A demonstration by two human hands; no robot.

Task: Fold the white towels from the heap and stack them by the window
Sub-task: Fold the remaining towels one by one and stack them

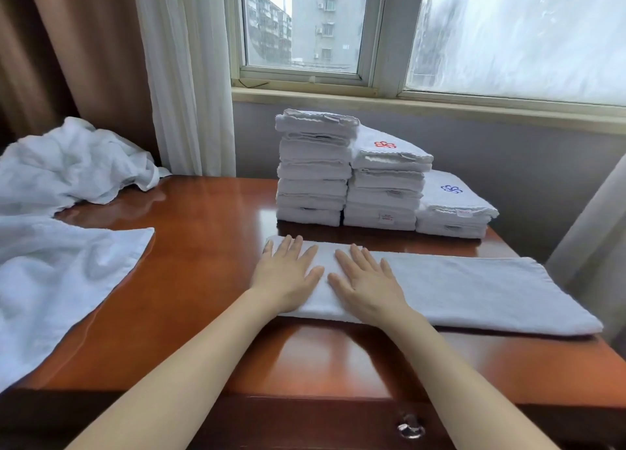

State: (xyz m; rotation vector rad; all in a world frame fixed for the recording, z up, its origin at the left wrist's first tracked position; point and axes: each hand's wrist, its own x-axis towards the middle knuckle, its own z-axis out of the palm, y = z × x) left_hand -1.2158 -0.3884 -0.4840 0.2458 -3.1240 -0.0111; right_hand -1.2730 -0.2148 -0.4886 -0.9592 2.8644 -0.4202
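So, step: flattening a long folded towel [474, 290] on the table [210, 246]. Judged mid-fold, crosswise folds not yet made.
Left hand [288, 275]: flat, palm down on the towel's left end; fingers [291, 246] straight, slightly spread, holding nothing.
Right hand [364, 280]: flat just beside it, thumbs nearly meeting; fingers [359, 256] straight, spread, pressing only.
Towel vs fingers: directly under both palms. Its left short edge lies just past the left little finger. Most of the strip runs off to the right of the right-hand fingers, uncovered.
How to do it well: sweep the right hand outward along the strip to push out wrinkles, with the left hand anchoring. Square the long edges before folding an end over, or the block will probably sit crooked.
Stacks [382, 185]: three, stepped, just beyond the fingertips, under the window [305, 26]; untouched.
Heap [67, 165]: well left of the left-hand fingers.
Loose towel [61, 273]: spread out, left of the left hand, apart.
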